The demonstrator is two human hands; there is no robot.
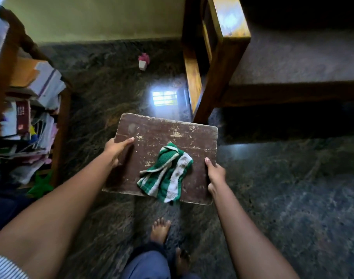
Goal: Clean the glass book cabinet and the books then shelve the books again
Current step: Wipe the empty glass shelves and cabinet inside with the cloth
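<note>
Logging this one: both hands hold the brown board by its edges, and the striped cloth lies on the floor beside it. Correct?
Not quite. The head view shows the cloth lying on the board, not on the floor. The left hand and right hand do hold the board by its edges.

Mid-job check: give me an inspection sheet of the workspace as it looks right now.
Surface: dark polished stone floor, window glare reflected.
Job's things: green-and-white cloth lying crumpled on worn brown board; books piled untidily in wooden shelf at left.
Clutter: small pink-and-white object on floor by wall.
Grippers: left hand and right hand grip the board's opposite edges.
Cables: nothing seen.
Surroundings: wooden furniture at right; yellow wall.
</note>
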